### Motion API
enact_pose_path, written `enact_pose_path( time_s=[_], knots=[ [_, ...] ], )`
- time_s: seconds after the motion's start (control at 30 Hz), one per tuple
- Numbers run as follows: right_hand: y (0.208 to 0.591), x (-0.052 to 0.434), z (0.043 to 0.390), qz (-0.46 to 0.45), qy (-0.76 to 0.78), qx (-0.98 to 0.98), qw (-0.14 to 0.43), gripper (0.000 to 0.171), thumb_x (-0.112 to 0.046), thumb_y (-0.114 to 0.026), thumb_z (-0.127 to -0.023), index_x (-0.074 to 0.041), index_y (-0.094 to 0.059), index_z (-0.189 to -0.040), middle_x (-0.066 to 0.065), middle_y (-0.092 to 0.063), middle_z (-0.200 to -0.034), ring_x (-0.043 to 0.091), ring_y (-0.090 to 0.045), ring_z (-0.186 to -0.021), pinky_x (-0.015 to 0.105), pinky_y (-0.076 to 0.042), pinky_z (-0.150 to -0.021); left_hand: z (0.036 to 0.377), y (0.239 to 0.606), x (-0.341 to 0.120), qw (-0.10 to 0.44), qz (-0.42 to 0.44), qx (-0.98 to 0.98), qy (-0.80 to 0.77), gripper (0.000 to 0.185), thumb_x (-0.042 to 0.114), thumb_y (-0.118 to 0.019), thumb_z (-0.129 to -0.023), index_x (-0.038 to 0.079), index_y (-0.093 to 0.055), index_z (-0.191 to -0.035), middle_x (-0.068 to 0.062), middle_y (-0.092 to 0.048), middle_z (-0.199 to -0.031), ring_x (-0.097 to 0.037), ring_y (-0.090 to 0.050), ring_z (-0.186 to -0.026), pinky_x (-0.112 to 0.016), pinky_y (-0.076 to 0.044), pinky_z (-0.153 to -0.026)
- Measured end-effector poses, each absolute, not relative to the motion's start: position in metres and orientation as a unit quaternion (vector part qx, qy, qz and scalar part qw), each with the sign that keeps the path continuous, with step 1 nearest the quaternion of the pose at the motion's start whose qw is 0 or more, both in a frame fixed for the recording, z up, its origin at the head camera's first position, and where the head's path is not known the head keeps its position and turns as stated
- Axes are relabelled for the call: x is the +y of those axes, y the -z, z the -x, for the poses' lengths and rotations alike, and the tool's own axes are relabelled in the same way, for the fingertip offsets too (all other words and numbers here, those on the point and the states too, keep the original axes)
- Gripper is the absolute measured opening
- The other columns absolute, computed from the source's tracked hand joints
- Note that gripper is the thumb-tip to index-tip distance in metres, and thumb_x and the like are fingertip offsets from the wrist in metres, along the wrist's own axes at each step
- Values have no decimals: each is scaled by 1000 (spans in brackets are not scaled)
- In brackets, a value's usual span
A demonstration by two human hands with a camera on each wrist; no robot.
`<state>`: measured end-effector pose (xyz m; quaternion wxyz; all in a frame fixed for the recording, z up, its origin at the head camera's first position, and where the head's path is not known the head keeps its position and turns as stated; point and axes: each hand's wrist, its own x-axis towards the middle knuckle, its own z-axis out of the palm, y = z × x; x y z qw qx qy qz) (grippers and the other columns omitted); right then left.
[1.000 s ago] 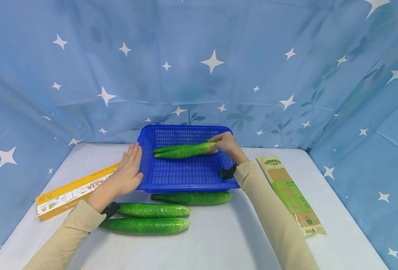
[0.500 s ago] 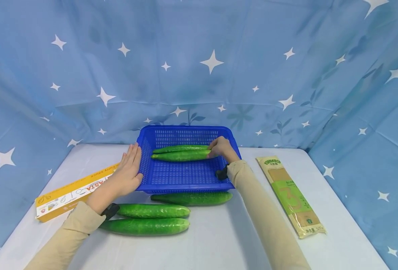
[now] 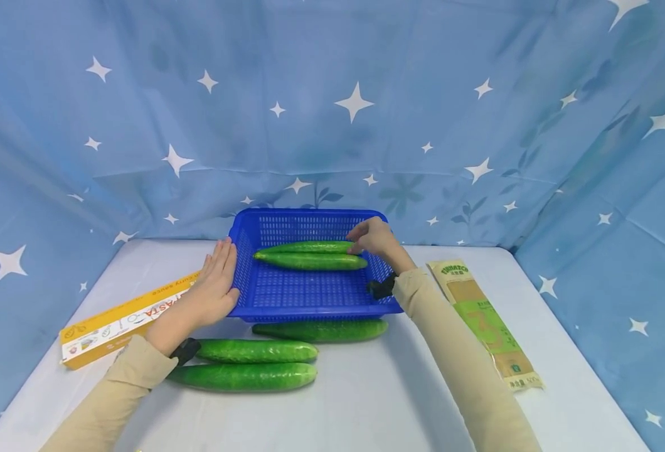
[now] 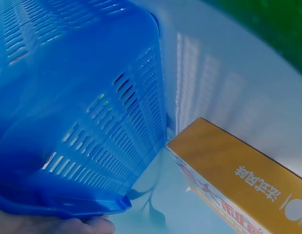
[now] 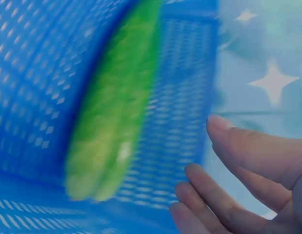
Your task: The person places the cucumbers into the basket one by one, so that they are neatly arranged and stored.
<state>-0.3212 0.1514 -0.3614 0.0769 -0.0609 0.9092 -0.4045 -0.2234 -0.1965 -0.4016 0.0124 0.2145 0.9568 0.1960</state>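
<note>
Starting at the left, we see a yellow pasta box [image 3: 123, 320], then our left hand [image 3: 211, 292] pressed flat against the blue basket [image 3: 310, 295]. Two cucumbers [image 3: 310, 260] lie inside its far half; our right hand [image 3: 374, 238] hovers at their right ends, fingers loose, grasping nothing.

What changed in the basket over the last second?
The right hand let go of the nearer cucumber, which now lies flat beside the other cucumber in the blue basket; its fingers have lifted clear. The left hand stays flat against the basket's side. Three cucumbers outside are unmoved.
</note>
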Motion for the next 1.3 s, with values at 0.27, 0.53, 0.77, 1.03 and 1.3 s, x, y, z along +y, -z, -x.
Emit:
enact_pose_path(
  time_s=[0.27, 0.53, 0.77, 1.03, 1.3],
  knots=[
    [311, 151, 277, 148, 426, 892, 24, 31, -7, -78, -84, -3, -73, -115, 14, -70, -115, 29, -63, -109, 43, -52, -93, 224, 399, -199, 15, -212, 958, -195, 77, 8, -42, -95, -13, 5, -152, -29, 16, -160, -38, 20, -147, -59, 3, -118],
    [298, 134, 214, 265, 460, 842, -98, 29, -7, -76, -87, -8, -73, -115, 6, -71, -116, 21, -64, -111, 37, -51, -96, 224, 399, -199, 18, -215, 956, -200, 76, 8, -41, -96, -12, 5, -152, -28, 18, -160, -38, 21, -147, -59, 4, -117],
    [316, 114, 176, 338, 494, 791, -127, 30, -6, -77, -85, -9, -73, -115, 4, -71, -113, 16, -64, -108, 36, -52, -94, 224, 399, -199, 13, -216, 956, -198, 76, 7, -41, -95, -13, 4, -152, -27, 18, -160, -38, 20, -147, -60, 3, -117],
    [371, 89, 146, 385, 489, 781, -50, 34, -7, -76, -86, -8, -70, -119, 3, -70, -115, 16, -65, -106, 31, -52, -93, 224, 399, -197, 13, -218, 956, -198, 76, 8, -42, -95, -13, 5, -152, -28, 17, -160, -38, 20, -147, -60, 3, -117],
    [423, 78, 130, 374, 442, 813, 61, 36, -6, -76, -86, -5, -69, -121, 3, -69, -117, 13, -62, -111, 30, -50, -97, 223, 399, -196, 13, -216, 956, -197, 77, 8, -42, -96, -12, 5, -152, -28, 17, -160, -38, 20, -147, -59, 3, -117]
  ],
)
